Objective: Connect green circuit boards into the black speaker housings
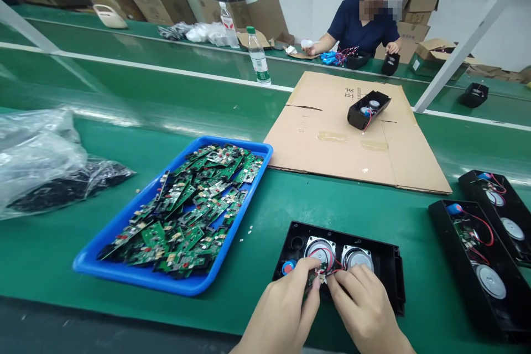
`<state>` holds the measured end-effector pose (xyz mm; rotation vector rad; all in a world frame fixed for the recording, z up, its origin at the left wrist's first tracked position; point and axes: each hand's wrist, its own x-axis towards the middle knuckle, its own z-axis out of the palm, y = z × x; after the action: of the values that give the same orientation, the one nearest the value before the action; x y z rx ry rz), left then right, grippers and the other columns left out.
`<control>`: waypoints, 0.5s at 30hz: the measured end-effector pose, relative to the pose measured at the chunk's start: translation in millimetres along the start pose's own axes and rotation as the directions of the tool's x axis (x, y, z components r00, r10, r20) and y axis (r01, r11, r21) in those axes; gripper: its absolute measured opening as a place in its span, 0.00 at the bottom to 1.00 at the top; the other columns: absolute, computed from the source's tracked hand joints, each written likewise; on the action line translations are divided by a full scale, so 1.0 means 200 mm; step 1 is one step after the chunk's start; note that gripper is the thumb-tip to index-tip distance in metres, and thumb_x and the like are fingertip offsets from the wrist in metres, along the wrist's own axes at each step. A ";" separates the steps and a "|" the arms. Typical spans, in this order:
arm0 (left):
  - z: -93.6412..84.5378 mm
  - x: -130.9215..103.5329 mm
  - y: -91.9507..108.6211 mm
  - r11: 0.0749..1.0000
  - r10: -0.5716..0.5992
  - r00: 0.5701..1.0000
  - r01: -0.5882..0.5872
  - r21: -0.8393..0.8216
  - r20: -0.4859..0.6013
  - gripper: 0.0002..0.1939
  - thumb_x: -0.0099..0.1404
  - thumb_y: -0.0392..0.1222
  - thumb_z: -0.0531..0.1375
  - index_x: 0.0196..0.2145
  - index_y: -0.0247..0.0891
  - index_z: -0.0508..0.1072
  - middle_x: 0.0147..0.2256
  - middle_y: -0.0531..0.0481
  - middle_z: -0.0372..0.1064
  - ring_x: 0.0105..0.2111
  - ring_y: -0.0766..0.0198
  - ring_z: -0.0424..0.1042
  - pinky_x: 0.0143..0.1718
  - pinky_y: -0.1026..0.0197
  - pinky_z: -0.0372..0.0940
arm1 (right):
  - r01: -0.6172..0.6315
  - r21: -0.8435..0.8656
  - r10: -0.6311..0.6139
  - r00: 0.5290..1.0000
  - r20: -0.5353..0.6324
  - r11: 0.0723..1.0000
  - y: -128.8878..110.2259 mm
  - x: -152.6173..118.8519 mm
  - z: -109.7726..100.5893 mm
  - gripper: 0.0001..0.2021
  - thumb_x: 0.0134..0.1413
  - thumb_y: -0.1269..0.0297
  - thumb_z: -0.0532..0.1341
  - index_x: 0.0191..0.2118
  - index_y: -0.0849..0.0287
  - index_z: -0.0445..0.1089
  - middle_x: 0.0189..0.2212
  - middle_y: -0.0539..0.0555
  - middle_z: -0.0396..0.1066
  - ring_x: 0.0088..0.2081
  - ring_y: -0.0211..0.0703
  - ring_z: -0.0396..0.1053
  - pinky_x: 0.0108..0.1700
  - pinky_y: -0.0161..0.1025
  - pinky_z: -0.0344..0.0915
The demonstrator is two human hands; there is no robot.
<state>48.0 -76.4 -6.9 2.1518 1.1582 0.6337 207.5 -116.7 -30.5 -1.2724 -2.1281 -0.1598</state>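
In the head view, a black plastic speaker housing (389,271) lies open side up in front of me. Two round silver speakers (357,256) sit inside it, and a blue cylindrical part (289,267) is at its left end. My left hand (284,301) pinches a small green circuit board (310,282) over the housing's near edge. Beside it, my right hand (367,301) is closed at the red and black wires (337,265), its fingertips meeting the board's edge. The wire end between those fingertips is mostly hidden.
Left of the housing stands a blue tray (193,287) heaped with circuit boards. More speaker housings (452,243) lie at right. Beyond are a cardboard sheet (332,155) bearing another housing (369,109), and a water bottle (258,61). A person (360,22) sits across the bench. Plastic bags (45,160) lie at left.
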 end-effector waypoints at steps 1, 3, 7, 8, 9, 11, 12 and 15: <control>0.00 0.00 0.00 1.000 -0.011 1.000 0.011 -0.003 0.002 0.10 0.67 0.34 0.49 0.43 0.42 0.64 0.30 0.51 0.78 0.28 0.58 0.79 0.24 0.64 0.69 | -0.014 0.005 0.014 1.000 0.000 1.000 0.00 0.00 0.00 0.13 0.63 0.77 0.48 0.37 0.69 0.70 0.27 0.57 0.68 0.26 0.41 0.56 0.26 0.39 0.53; 0.00 0.00 0.01 1.000 -0.027 1.000 0.027 -0.014 -0.001 0.09 0.67 0.34 0.49 0.43 0.42 0.64 0.30 0.51 0.78 0.27 0.58 0.79 0.24 0.63 0.69 | -0.044 0.021 0.044 0.999 0.001 0.999 0.00 0.00 -0.01 0.13 0.63 0.77 0.48 0.37 0.68 0.70 0.27 0.56 0.68 0.25 0.40 0.56 0.25 0.39 0.53; 0.00 0.00 0.01 0.999 -0.023 0.999 0.021 -0.044 -0.046 0.08 0.67 0.35 0.49 0.42 0.43 0.64 0.28 0.53 0.77 0.26 0.59 0.78 0.24 0.64 0.70 | -0.063 0.044 0.064 0.998 -0.015 0.997 0.00 0.00 -0.01 0.11 0.63 0.76 0.49 0.37 0.66 0.69 0.26 0.55 0.68 0.25 0.39 0.58 0.25 0.38 0.55; 0.00 0.00 0.01 0.999 -0.018 0.998 0.015 -0.052 -0.058 0.08 0.67 0.35 0.49 0.42 0.43 0.65 0.27 0.53 0.77 0.25 0.59 0.78 0.24 0.64 0.70 | -0.066 0.047 0.067 0.998 -0.020 0.997 0.00 0.00 -0.01 0.11 0.63 0.76 0.49 0.37 0.66 0.69 0.26 0.55 0.68 0.25 0.39 0.58 0.25 0.38 0.55; 0.00 0.00 0.01 0.998 -0.011 0.998 0.007 -0.058 -0.069 0.08 0.66 0.35 0.49 0.41 0.43 0.65 0.27 0.53 0.77 0.25 0.60 0.78 0.24 0.64 0.70 | -0.071 0.049 0.072 0.997 -0.025 0.996 -0.01 0.00 -0.01 0.11 0.64 0.76 0.49 0.37 0.66 0.69 0.27 0.55 0.68 0.25 0.39 0.59 0.25 0.38 0.56; 0.00 0.00 0.00 0.998 0.001 0.997 -0.006 -0.059 -0.083 0.09 0.66 0.35 0.49 0.42 0.43 0.65 0.27 0.54 0.76 0.24 0.60 0.78 0.24 0.65 0.69 | -0.084 0.055 0.086 0.996 -0.037 0.995 -0.01 0.00 -0.01 0.11 0.64 0.76 0.50 0.37 0.66 0.69 0.27 0.55 0.68 0.25 0.38 0.59 0.26 0.37 0.56; 0.00 0.00 0.00 0.998 0.007 0.996 -0.012 -0.056 -0.087 0.08 0.67 0.35 0.49 0.42 0.43 0.65 0.27 0.54 0.76 0.25 0.60 0.78 0.23 0.65 0.69 | -0.089 0.057 0.091 0.995 -0.040 0.994 -0.01 -0.01 -0.01 0.11 0.64 0.76 0.50 0.37 0.66 0.69 0.27 0.55 0.69 0.25 0.38 0.59 0.26 0.37 0.56; 0.01 -0.01 0.00 0.999 0.022 0.996 -0.025 -0.037 -0.081 0.08 0.67 0.36 0.49 0.42 0.43 0.64 0.28 0.53 0.76 0.25 0.60 0.78 0.23 0.65 0.69 | -0.081 0.041 0.082 0.996 -0.034 0.996 -0.01 -0.01 0.00 0.11 0.63 0.76 0.50 0.37 0.67 0.69 0.27 0.55 0.68 0.25 0.39 0.58 0.26 0.38 0.55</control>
<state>48.3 -78.6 -8.1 2.1279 1.1554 0.7539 207.0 -119.6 -31.7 -1.3211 -2.0359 -0.1036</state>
